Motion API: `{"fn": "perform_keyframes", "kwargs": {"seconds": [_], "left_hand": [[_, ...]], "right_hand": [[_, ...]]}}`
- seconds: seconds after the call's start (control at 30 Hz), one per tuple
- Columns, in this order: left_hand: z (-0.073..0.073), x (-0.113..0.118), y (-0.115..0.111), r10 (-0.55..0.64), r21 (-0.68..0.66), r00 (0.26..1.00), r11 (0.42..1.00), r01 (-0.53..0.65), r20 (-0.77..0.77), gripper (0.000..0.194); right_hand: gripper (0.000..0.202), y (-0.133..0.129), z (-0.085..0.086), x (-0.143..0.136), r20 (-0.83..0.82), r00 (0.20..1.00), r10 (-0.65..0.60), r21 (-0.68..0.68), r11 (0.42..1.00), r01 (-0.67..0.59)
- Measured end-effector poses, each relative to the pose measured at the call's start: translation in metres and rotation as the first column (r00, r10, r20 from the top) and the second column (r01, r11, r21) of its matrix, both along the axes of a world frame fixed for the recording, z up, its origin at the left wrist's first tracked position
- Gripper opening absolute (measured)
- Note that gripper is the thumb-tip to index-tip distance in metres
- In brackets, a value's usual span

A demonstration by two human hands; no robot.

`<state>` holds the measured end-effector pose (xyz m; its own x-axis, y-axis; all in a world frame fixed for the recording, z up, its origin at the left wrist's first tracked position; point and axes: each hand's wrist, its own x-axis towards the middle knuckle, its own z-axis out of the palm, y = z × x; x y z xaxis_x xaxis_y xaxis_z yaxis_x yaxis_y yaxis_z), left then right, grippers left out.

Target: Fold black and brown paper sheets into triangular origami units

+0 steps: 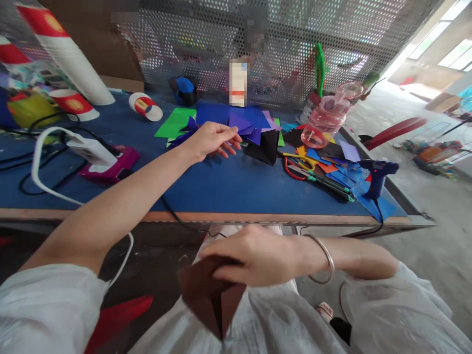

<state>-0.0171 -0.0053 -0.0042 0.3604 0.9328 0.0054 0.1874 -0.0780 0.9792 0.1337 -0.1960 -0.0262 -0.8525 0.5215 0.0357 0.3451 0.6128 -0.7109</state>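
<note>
My right hand [254,255], with a bangle on its wrist, grips a folded brown paper piece [214,295] over my lap, in front of the table's edge. My left hand [216,140] reaches over the blue table beside purple paper pieces [243,124]; its fingers are apart and slightly curled, with nothing seen in them. Right of that hand stands a folded black paper piece [267,147]. Behind lie a dark blue sheet [212,113] and a green sheet [177,122].
Scissors [298,164], paper scraps, a pink bottle [326,123] and a blue glue gun [378,179] are on the right. Paper cups [145,106], a magenta power strip [110,164] and cables occupy the left. A perforated metal screen [206,44] stands behind.
</note>
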Motion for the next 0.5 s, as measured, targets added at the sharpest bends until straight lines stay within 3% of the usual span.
{"fn": "perform_keyframes", "kwargs": {"seconds": [0.07,0.13,0.2,0.3,0.33,0.4,0.5], "left_hand": [[0.001,0.0,-0.002,-0.005,-0.026,1.0,1.0,0.005,0.005,0.033],[0.002,-0.001,-0.002,-0.006,-0.057,1.0,0.998,0.008,0.023,0.034],[0.003,-0.002,-0.002,-0.008,-0.074,0.999,0.997,0.01,0.036,0.039],[0.003,-0.003,-0.001,-0.032,-0.101,0.998,0.994,0.037,0.053,0.055],[0.002,-0.004,-0.001,-0.057,-0.124,0.996,0.99,0.065,0.065,0.061],[-0.001,-0.007,0.0,-0.101,-0.163,0.989,0.98,0.117,0.105,0.065],[-0.008,-0.012,0.0,-0.1,-0.12,0.987,0.986,0.116,0.127,0.049]], "right_hand": [[0.033,0.002,0.007,-0.002,-0.029,1.0,0.006,0.004,1.0,-0.006],[0.031,0.025,0.014,0.008,-0.118,0.974,-0.194,0.095,0.974,0.206],[0.027,0.061,0.018,0.023,-0.266,0.871,-0.413,0.129,0.88,0.457],[0.026,0.118,0.018,0.044,-0.39,0.697,-0.602,0.071,0.734,0.675],[0.025,0.134,0.017,0.048,-0.411,0.644,-0.645,0.034,0.695,0.718],[0.024,0.158,0.012,0.052,-0.426,0.592,-0.684,-0.056,0.673,0.737],[0.028,0.172,0.001,0.05,-0.442,0.575,-0.689,-0.095,0.673,0.733]]}}
